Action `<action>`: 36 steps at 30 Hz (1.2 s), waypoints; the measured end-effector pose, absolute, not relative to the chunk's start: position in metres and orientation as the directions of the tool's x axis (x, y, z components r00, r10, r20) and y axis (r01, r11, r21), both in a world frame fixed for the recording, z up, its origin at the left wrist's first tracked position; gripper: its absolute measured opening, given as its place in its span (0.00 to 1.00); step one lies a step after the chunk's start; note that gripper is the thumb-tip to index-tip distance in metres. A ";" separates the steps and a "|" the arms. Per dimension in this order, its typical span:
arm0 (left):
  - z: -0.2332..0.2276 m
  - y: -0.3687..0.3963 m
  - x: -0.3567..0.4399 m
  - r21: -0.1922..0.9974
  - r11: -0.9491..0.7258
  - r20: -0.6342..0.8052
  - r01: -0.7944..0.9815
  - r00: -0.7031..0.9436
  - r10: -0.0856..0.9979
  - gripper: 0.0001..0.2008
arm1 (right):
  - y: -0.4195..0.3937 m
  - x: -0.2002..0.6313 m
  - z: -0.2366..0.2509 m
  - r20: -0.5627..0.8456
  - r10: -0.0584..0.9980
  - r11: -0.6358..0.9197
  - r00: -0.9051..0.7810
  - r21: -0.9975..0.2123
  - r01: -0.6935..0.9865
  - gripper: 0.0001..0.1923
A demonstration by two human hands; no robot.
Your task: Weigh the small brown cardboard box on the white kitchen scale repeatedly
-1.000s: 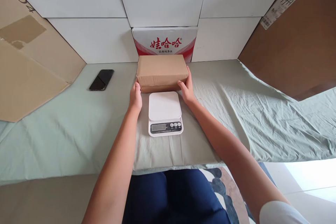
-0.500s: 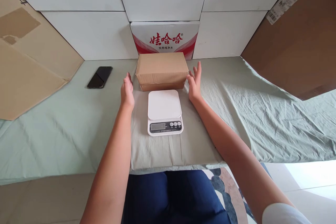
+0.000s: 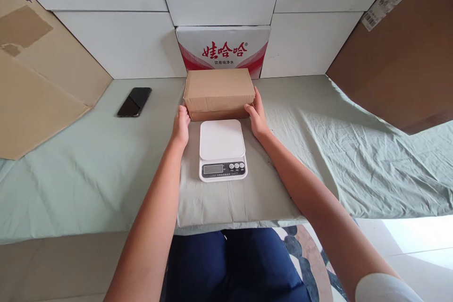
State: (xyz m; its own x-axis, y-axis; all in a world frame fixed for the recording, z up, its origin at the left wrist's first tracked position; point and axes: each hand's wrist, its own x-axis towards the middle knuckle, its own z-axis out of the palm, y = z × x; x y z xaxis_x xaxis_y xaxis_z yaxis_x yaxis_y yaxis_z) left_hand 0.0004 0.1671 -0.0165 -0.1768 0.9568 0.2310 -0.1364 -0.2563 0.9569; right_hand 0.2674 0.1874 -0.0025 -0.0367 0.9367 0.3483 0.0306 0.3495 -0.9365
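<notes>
Left hand (image 3: pixel 181 126) and right hand (image 3: pixel 257 114) clamped on opposite ends of a plain brown cardboard box (image 3: pixel 218 93), white digital kitchen scale (image 3: pixel 222 150) just in front, on pale green cloth (image 3: pixel 88 165)

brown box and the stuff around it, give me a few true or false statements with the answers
1. Both hands are pressed against the ends of the brown box, the left hand at its left end and the right hand at its right end. True.
2. The brown box sits on top of the white scale. False: it rests on the green sheet just behind the scale, whose platform is bare.
3. A black phone lies on the sheet to the left of the box. True.
4. The scale's display faces the wall. False: the display and buttons face the person.
5. A white carton with red print stands behind the brown box. True.
</notes>
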 end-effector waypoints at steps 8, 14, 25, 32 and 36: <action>-0.020 0.169 -0.001 0.960 -0.245 0.220 -0.137 -0.172 0.960 0.44 | 0.180 0.262 0.004 0.423 0.903 0.428 -0.077 -0.900 0.085 0.43; -0.007 0.162 0.002 0.941 -0.328 0.309 -0.090 -0.175 0.935 0.43 | 0.178 0.261 0.016 0.486 0.871 0.491 -0.074 -0.869 0.068 0.45; 0.015 0.086 0.003 0.869 -0.495 0.486 0.019 -0.224 0.845 0.40 | 0.106 0.269 0.029 0.574 0.809 0.587 -0.126 -0.796 0.145 0.47; 0.000 0.024 0.008 0.882 -0.465 0.471 0.079 -0.185 0.863 0.41 | 0.066 0.279 0.007 0.594 0.794 0.607 -0.125 -0.778 0.161 0.46; -0.002 0.014 0.008 0.892 -0.447 0.452 0.075 -0.199 0.869 0.41 | 0.058 0.276 0.010 0.587 0.801 0.598 -0.120 -0.776 0.199 0.46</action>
State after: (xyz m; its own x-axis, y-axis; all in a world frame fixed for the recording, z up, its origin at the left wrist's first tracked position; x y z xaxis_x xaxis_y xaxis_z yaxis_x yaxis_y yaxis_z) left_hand 0.0076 0.0137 -0.0018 -0.1993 0.8694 0.4522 0.0753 -0.4465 0.8916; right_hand 0.2759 0.0577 0.0096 -0.1205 0.8008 0.5866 0.1990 0.5984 -0.7761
